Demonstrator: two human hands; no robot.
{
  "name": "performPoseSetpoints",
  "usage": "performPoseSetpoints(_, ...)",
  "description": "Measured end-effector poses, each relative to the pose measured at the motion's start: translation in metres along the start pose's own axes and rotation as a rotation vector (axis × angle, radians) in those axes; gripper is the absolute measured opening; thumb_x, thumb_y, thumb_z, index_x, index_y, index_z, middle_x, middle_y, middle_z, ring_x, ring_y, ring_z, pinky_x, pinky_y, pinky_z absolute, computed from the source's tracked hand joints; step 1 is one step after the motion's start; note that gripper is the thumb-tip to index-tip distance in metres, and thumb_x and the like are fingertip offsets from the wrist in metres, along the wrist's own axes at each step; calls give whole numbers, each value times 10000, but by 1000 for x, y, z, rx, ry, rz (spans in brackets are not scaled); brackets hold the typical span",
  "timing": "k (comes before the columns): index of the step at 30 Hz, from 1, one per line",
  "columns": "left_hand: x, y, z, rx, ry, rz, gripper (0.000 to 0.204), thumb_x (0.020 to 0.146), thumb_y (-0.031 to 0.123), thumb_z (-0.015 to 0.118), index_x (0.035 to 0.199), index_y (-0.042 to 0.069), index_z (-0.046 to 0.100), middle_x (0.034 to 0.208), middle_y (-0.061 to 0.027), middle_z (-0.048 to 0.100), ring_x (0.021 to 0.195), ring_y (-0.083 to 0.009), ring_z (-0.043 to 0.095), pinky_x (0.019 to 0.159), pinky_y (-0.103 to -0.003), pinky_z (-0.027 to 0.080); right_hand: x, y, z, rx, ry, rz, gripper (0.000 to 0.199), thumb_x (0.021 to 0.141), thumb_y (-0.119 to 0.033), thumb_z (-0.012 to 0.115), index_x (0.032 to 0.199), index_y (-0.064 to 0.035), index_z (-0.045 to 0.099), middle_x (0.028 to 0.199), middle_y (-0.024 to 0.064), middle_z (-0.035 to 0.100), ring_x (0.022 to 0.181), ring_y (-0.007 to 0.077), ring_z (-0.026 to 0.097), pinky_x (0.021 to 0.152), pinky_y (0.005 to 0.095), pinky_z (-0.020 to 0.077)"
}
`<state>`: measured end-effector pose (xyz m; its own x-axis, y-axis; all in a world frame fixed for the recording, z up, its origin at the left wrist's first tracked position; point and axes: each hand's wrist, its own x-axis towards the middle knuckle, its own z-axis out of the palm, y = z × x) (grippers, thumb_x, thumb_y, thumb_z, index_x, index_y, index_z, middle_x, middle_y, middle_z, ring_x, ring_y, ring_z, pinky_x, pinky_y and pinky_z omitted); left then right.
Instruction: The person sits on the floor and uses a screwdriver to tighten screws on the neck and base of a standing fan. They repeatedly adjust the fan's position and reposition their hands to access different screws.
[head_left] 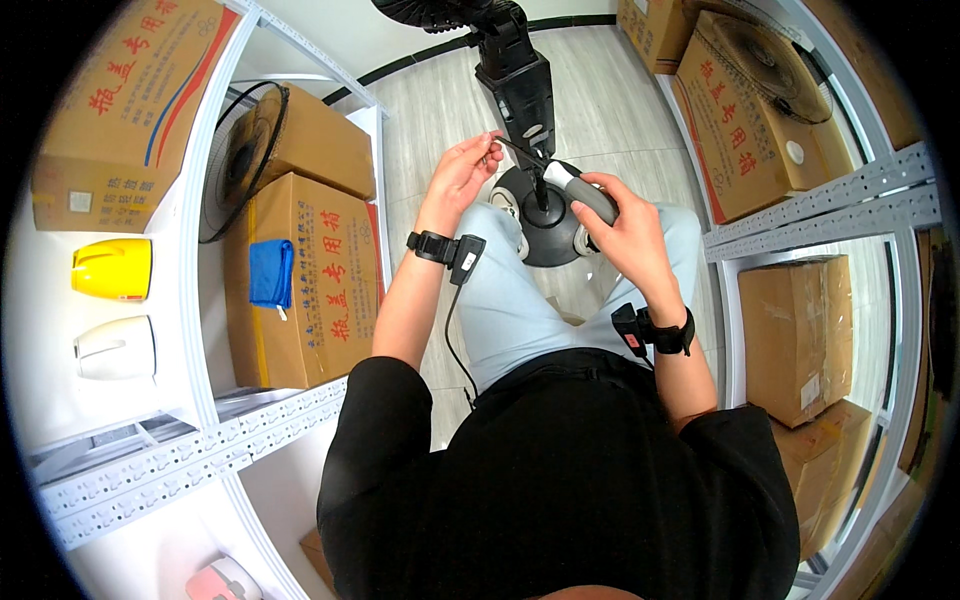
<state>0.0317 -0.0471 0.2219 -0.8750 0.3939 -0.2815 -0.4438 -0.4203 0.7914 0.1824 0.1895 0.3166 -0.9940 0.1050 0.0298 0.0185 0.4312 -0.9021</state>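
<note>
Holding: our right hand [628,232] grips a grey-handled tool [582,190]
Left hand [462,170]: we pinch a thin black cord [520,152] above the fan base [545,222]

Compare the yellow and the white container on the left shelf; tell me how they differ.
The yellow container sits above the white container in the picture, farther along the white shelf. The yellow one is a bright, saturated colour; the white one nearly blends into the shelf. The white one shows a thin dark line on its side, while the yellow one shows only a paler band. Both are rounded, of similar size, and far from either hand.
</note>
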Motion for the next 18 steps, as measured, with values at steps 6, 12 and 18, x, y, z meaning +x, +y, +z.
performPoseSetpoints(6, 3, -2, 8, -51, -28, 10, 257, 919, 82, 576, 1125, -72, 564, 918, -91, 612, 821, -144, 596, 712, -217, 497, 1, 5, -6, -9, 7, -11, 349, 790, -191, 684, 1101, -52, 612, 809, 160, 656, 644, 248, 617, 634, 332, 482)
performPoseSetpoints(12, 6, -5, 6, -55, -36, 4, 245, 899, 45, 592, 1109, -76, 556, 955, -115, 617, 864, -168, 612, 754, -236, 514, 2, 7, -10, -10, 4, -18, 352, 791, -187, 678, 1108, -49, 611, 820, 164, 658, 657, 246, 623, 639, 330, 484)
performPoseSetpoints(18, 5, -3, 9, -26, -57, -31, 251, 899, 54, 596, 1109, -79, 556, 952, -110, 619, 864, -159, 613, 764, -234, 516, -1, 10, -14, -3, -1, -48, 344, 792, -184, 677, 1103, -50, 617, 815, 155, 658, 626, 222, 606, 620, 315, 477)
